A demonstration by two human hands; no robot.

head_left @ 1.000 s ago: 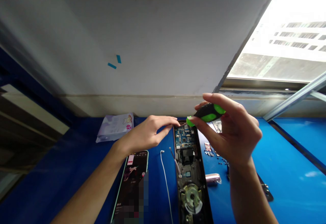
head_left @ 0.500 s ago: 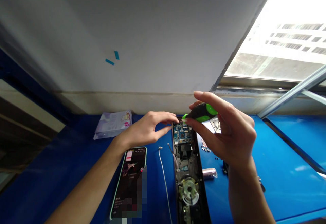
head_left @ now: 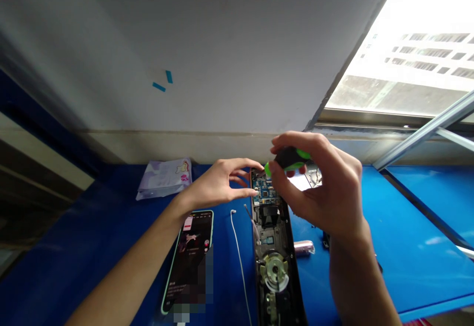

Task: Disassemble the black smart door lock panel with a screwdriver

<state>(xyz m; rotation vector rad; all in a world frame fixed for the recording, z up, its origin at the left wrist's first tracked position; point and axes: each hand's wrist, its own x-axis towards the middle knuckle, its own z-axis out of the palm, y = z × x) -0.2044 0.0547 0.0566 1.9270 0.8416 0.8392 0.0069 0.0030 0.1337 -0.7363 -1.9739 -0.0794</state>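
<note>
My right hand (head_left: pixel 322 187) is closed around a black and green screwdriver handle (head_left: pixel 289 160), held over the far end of an opened black door-lock body (head_left: pixel 272 247). The lock lies lengthwise on the blue table (head_left: pixel 400 247), showing a blue circuit board (head_left: pixel 263 192) and a round metal part (head_left: pixel 274 270). My left hand (head_left: pixel 220 183) hovers at the lock's far left edge with fingers apart, thumb and forefinger near the board, holding nothing visible.
A phone (head_left: pixel 189 259) with a lit screen lies left of the lock, a thin white cable (head_left: pixel 239 257) between them. A pale printed packet (head_left: pixel 164 178) sits at the wall. Small screws and a pinkish cylinder (head_left: pixel 303 248) lie right of the lock. A window frame runs at right.
My right hand has curled tighter around the screwdriver and dropped slightly toward the board. My left hand's fingers have opened a little. The view shifted slightly.
</note>
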